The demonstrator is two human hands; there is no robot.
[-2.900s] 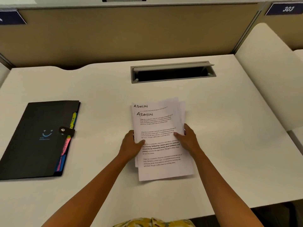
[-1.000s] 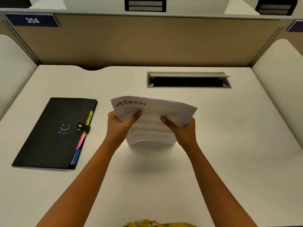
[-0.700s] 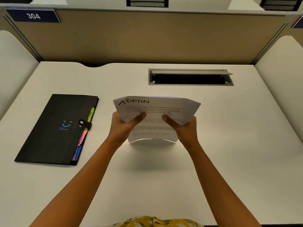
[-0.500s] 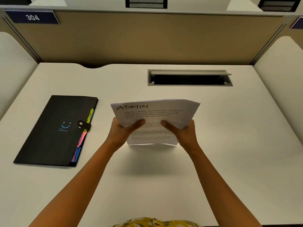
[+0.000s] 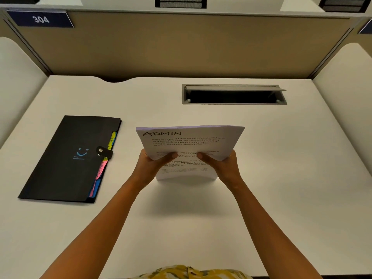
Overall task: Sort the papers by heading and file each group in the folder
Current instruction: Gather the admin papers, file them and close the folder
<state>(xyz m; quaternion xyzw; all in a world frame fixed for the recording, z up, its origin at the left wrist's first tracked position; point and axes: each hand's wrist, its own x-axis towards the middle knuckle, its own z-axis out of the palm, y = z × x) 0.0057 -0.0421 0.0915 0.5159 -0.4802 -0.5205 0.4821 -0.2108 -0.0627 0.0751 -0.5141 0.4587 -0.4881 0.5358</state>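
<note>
Thumbs lay across the front sheet as the left hand point(image 5: 150, 166) and right hand point(image 5: 225, 166) each gripped one side of the stack of papers point(image 5: 190, 147), which stood upright on its bottom edge at the middle of the desk point(image 5: 281, 178), long axis vertical, the handwritten heading ADMIN at the top facing the person. Bare desk lay to the right and toward the near edge, with the cable slot point(image 5: 234, 95) well behind the stack and side panels closing both ends. Left of the stack, apart from it, the black folder point(image 5: 66, 158) lay flat and strapped shut, coloured tabs showing along its right edge, its long axis running away from the person with a tilt.
</note>
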